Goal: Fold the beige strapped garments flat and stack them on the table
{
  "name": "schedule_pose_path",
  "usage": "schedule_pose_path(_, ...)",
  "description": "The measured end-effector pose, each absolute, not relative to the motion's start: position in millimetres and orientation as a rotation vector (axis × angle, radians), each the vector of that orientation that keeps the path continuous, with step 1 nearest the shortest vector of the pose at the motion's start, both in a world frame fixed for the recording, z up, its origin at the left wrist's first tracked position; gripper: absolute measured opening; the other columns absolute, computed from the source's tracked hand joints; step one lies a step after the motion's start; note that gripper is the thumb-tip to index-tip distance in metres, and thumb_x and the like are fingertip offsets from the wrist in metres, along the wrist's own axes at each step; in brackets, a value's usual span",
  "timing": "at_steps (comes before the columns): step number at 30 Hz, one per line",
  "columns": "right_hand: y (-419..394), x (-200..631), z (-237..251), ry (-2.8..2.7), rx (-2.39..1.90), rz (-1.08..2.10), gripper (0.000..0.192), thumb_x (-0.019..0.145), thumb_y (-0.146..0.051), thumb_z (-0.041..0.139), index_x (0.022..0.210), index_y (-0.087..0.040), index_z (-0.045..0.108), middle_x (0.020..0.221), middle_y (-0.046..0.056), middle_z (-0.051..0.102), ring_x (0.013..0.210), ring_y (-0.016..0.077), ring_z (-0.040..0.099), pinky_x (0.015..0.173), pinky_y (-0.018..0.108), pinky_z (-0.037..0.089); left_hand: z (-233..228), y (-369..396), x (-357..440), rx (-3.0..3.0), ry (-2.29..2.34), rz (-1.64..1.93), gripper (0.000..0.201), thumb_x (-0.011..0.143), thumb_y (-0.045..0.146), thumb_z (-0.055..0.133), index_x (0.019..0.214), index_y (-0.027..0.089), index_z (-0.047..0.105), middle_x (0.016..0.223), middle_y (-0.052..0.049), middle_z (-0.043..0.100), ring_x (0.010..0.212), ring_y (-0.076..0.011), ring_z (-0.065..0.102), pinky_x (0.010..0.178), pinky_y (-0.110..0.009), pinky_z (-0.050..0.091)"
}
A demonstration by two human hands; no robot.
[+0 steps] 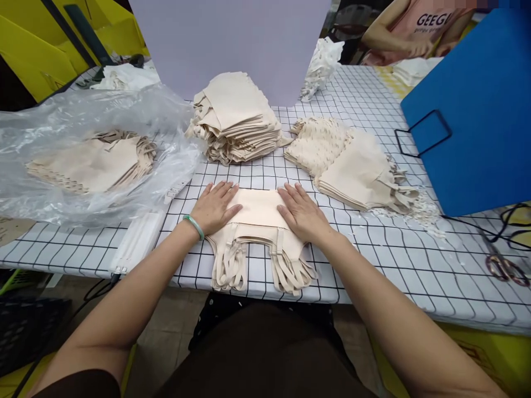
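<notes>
A small stack of cream fabric pieces [258, 213] with strap ends hanging over the table's front edge lies right in front of me. My left hand [215, 207] rests flat on its left side, fingers spread; a green bangle circles that wrist. My right hand [302, 213] presses flat on the stack's right side. Neither hand grips anything. Behind sits a taller pile of the same cream pieces [236, 119]. To the right another pile [352, 163] lies fanned out.
A clear plastic bag [83, 155] holding more cream pieces lies at left on the checked tablecloth [415, 260]. A blue board [477, 110] stands at right, scissors [506, 268] and cables near it. Another person in a pink shirt [415, 27] sits at the far right.
</notes>
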State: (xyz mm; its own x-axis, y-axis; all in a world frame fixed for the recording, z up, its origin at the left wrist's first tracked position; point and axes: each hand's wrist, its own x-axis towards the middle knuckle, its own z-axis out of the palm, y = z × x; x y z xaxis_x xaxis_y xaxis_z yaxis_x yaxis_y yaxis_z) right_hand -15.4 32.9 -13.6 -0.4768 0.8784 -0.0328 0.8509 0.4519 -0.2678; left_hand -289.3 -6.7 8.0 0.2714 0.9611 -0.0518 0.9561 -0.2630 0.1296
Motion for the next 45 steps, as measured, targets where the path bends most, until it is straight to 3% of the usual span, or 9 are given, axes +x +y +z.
schedule_pose_path(5, 31.7, -21.3, -6.7, -2.571, -1.582, 0.398, 0.061, 0.101, -0.048, 0.031, 0.154, -0.019, 0.035, 0.163, 0.007, 0.027, 0.152, 0.0302, 0.015, 0.122, 0.050, 0.021, 14.7, -9.2, -291.3, 2.405, 1.827, -0.015, 0.063, 0.101, 0.051, 0.030, 0.154, 0.017, 0.032, 0.160, -0.010, 0.035, 0.150, -0.0277, 0.025, 0.123, -0.052, 0.015)
schedule_pose_path(10, 17.7, -25.2, 8.1, -2.455, -1.569, 0.156, 0.054, 0.099, -0.041, 0.042, 0.147, -0.017, 0.046, 0.157, 0.012, 0.039, 0.146, 0.0339, 0.032, 0.115, 0.055, 0.029, 42.7, 4.1, -258.7, 2.473, 1.952, 0.082, 0.058, 0.098, 0.038, 0.042, 0.149, 0.011, 0.041, 0.157, -0.016, 0.038, 0.150, -0.0340, 0.025, 0.120, -0.059, 0.017)
schedule_pose_path(13, 27.5, -8.4, 14.0, -2.264, -1.502, 0.036, 0.036, 0.098, -0.030, 0.043, 0.127, -0.019, 0.061, 0.126, 0.011, 0.066, 0.118, 0.0259, 0.057, 0.102, 0.041, 0.043, 57.7, 22.4, -203.8, 2.561, 1.792, 0.255, 0.053, 0.098, 0.028, 0.040, 0.148, 0.010, 0.043, 0.156, -0.015, 0.040, 0.148, -0.0306, 0.029, 0.121, -0.052, 0.024)
schedule_pose_path(17, 85.1, 53.2, 28.7, -2.012, -1.605, -0.034, 0.026, 0.097, -0.021, 0.041, 0.100, -0.018, 0.067, 0.098, 0.010, 0.068, 0.096, 0.0225, 0.059, 0.090, 0.034, 0.045, 65.4, 49.5, -116.4, 2.583, 1.466, 0.175, 0.052, 0.096, 0.025, 0.044, 0.147, 0.014, 0.044, 0.158, -0.015, 0.036, 0.149, -0.0301, 0.028, 0.120, -0.053, 0.026)
schedule_pose_path(22, 193.6, 131.3, 40.9, -1.880, -1.777, -0.058, 0.028, 0.092, -0.015, 0.042, 0.105, -0.014, 0.067, 0.108, 0.015, 0.068, 0.106, 0.0266, 0.058, 0.096, 0.040, 0.043, 52.5, 78.5, -50.3, 2.603, 1.227, 0.050, 0.056, 0.093, 0.033, 0.053, 0.145, 0.013, 0.046, 0.161, -0.017, 0.030, 0.150, -0.0332, 0.023, 0.121, -0.056, 0.020)
schedule_pose_path(28, 274.6, 149.7, 29.2, -1.957, -1.822, 0.057, 0.029, 0.083, -0.019, 0.058, 0.112, -0.019, 0.067, 0.109, 0.008, 0.069, 0.101, 0.0214, 0.060, 0.092, 0.033, 0.045, 43.7, 88.8, -43.6, 2.518, 1.168, 0.100, 0.053, 0.093, 0.035, 0.053, 0.142, 0.014, 0.049, 0.157, -0.016, 0.037, 0.149, -0.0328, 0.027, 0.121, -0.055, 0.023)
schedule_pose_path(33, 272.9, 152.0, 27.3, -2.019, -1.740, 0.024, 0.018, 0.086, -0.020, 0.056, 0.098, -0.018, 0.069, 0.106, 0.010, 0.066, 0.107, 0.0240, 0.055, 0.096, 0.036, 0.041, 50.3, 98.3, -55.2, 2.386, 1.170, 0.216, 0.051, 0.092, 0.033, 0.055, 0.138, 0.013, 0.052, 0.152, -0.017, 0.045, 0.144, -0.0317, 0.036, 0.120, -0.049, 0.030)
schedule_pose_path(38, 243.6, 162.2, 35.5, -2.110, -1.638, -0.006, 0.026, 0.095, -0.020, 0.043, 0.096, -0.018, 0.069, 0.102, 0.012, 0.067, 0.104, 0.0238, 0.056, 0.094, 0.034, 0.040, 49.4, 129.7, -46.5, 2.182, 1.279, 0.541, 0.058, 0.090, 0.032, 0.060, 0.140, 0.006, 0.049, 0.151, -0.021, 0.045, 0.143, -0.0282, 0.039, 0.121, -0.039, 0.030)
schedule_pose_path(45, 245.7, 166.3, 43.3, -2.073, -1.703, 0.094, 0.037, 0.089, -0.022, 0.051, 0.124, -0.018, 0.060, 0.119, 0.010, 0.067, 0.108, 0.0214, 0.060, 0.090, 0.032, 0.046, 64.2, 156.1, -22.5, 2.216, 1.415, 0.575, 0.055, 0.091, 0.029, 0.058, 0.140, 0.006, 0.048, 0.147, -0.022, 0.048, 0.139, -0.0299, 0.044, 0.118, -0.040, 0.034)
